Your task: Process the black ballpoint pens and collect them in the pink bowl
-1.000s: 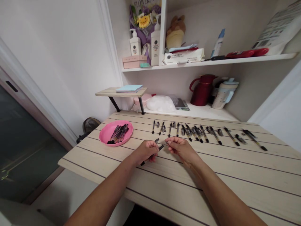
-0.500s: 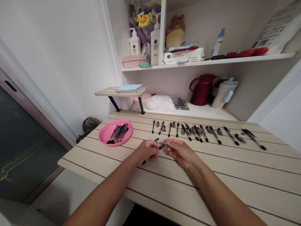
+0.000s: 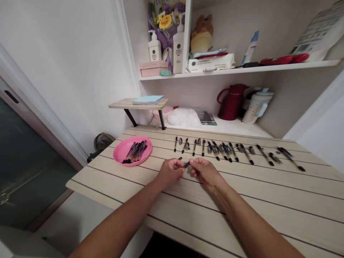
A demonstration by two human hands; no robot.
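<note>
My left hand (image 3: 172, 172) pinches the pen (image 3: 187, 164), my right hand (image 3: 203, 171) pinches its other end; exact contact hidden. Pen sits between the 2 grips, above the desk (image 3: 258, 181), long axis slanting away and up to the right. Both hands about equally near. Beyond: pink tray (image 3: 116, 157) left, pen row (image 3: 233, 152) right. Far back: red flask (image 3: 231, 102).

From where I stand, a bare left hand (image 3: 170, 172) and bare right hand (image 3: 204, 171) pinch a slim black pen (image 3: 186, 165) over a pale, dark-lined wooden table (image 3: 188, 215), a round pink dish (image 3: 121, 150) nearby
</note>
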